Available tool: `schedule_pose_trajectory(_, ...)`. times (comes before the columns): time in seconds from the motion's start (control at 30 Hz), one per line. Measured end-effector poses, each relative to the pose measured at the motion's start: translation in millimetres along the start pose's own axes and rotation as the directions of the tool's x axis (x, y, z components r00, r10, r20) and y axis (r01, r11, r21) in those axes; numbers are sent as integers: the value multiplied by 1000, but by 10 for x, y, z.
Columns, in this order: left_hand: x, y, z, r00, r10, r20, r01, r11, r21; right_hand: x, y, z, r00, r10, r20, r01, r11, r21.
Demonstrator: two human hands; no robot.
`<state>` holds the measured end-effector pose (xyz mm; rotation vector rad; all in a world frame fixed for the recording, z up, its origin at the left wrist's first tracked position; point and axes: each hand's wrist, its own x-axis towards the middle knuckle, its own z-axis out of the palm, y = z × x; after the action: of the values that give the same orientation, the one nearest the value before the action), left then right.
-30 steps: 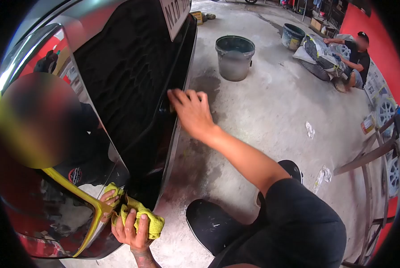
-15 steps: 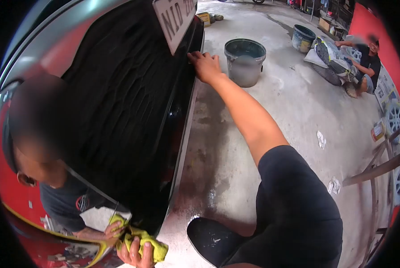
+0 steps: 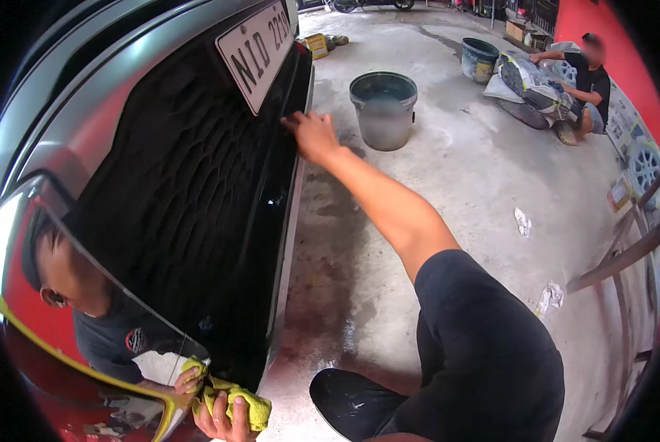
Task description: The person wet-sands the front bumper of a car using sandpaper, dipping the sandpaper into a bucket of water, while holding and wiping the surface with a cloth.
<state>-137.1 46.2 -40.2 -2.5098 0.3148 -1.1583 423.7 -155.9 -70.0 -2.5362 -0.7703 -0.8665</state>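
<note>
My left hand (image 3: 223,421) is closed on a yellow cloth (image 3: 250,407) at the bottom. It presses the cloth against the shiny painted corner of the car (image 3: 87,317), below the black honeycomb grille (image 3: 183,169). Stretched out ahead, my right hand (image 3: 315,138) rests its fingertips on the dark lower bumper edge (image 3: 289,96); the fingers are apart and nothing shows in them. Close by is the white number plate (image 3: 255,55). The glossy paint mirrors a person in a dark shirt and the cloth.
A dark bucket (image 3: 384,110) stands on the wet concrete floor (image 3: 433,169), with another bucket (image 3: 479,60) farther back. At right, a seated person (image 3: 591,85) handles a grey-black part (image 3: 532,88). Crumpled white scraps (image 3: 549,296) lie near a metal frame (image 3: 617,258).
My view has shifted, so the plate shows more fully and the buckets sit further left. My right hand stays at the bumper edge. My left hand keeps the cloth at the same corner.
</note>
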Motion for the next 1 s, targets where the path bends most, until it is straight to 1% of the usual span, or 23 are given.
schedule_pose_trajectory(0.2, 36, 39, -56, 997, -44, 60, 46, 998, -34, -780, -757, -674, 992, -80, -95, 93, 985, 143)
schedule_pose_trajectory(0.23, 61, 63, -70, 996, -58, 62, 61, 998, -35, -900, -876, -761, 986, -93, -139, 115, 981, 159)
schedule_pose_trajectory(0.3, 81, 66, -59, 998, -52, 34, 53, 998, -41, -1141, -1089, -926, 978, -111, -174, 151, 960, 237)
schedule_pose_trajectory(0.37, 83, 61, -58, 998, -63, 30, 65, 996, -58, -1324, -1285, -1077, 975, -122, -183, 169, 949, 267)
schedule_pose_trajectory(0.47, 121, 83, -79, 996, -83, 28, 85, 995, -50, -1650, -1649, -1348, 975, -165, -150, 206, 926, 317)
schedule_pose_trajectory(0.53, 125, 87, -110, 995, -96, 41, 98, 993, -63, -1818, -1821, -1554, 965, -233, -125, 262, 898, 353)
schedule_pose_trajectory(0.57, 139, 83, -91, 995, -88, 37, 91, 992, -82, -1855, -1856, -1579, 946, -294, -138, 325, 873, 364)
schedule_pose_trajectory(0.63, 161, 74, -97, 996, -79, 40, 83, 993, -87, -1899, -1859, -1613, 899, -401, -174, 437, 819, 371)
schedule_pose_trajectory(0.67, 164, 69, -105, 996, -79, 50, 83, 992, -92, -1850, -1767, -1588, 889, -428, -163, 458, 815, 354)
schedule_pose_trajectory(0.77, 176, 52, -141, 992, -97, 76, 104, 990, -98, -1656, -1543, -1429, 952, -271, -142, 298, 925, 236)
schedule_pose_trajectory(0.8, 182, 55, -144, 991, -108, 82, 116, 988, -101, -1645, -1536, -1405, 957, -249, -150, 278, 932, 232)
schedule_pose_trajectory(0.9, 228, 32, -210, 986, -83, 147, 96, 992, -81, -1850, -1773, -1527, 934, -339, -114, 357, 869, 342)
schedule_pose_trajectory(0.93, 246, 21, -216, 987, -70, 147, 84, 992, -93, -1910, -1809, -1550, 931, -341, -130, 365, 854, 371)
schedule_pose_trajectory(1.0, 260, -3, -232, 987, -41, 156, 60, 992, -115, -1815, -1711, -1458, 951, -276, -140, 309, 885, 348)
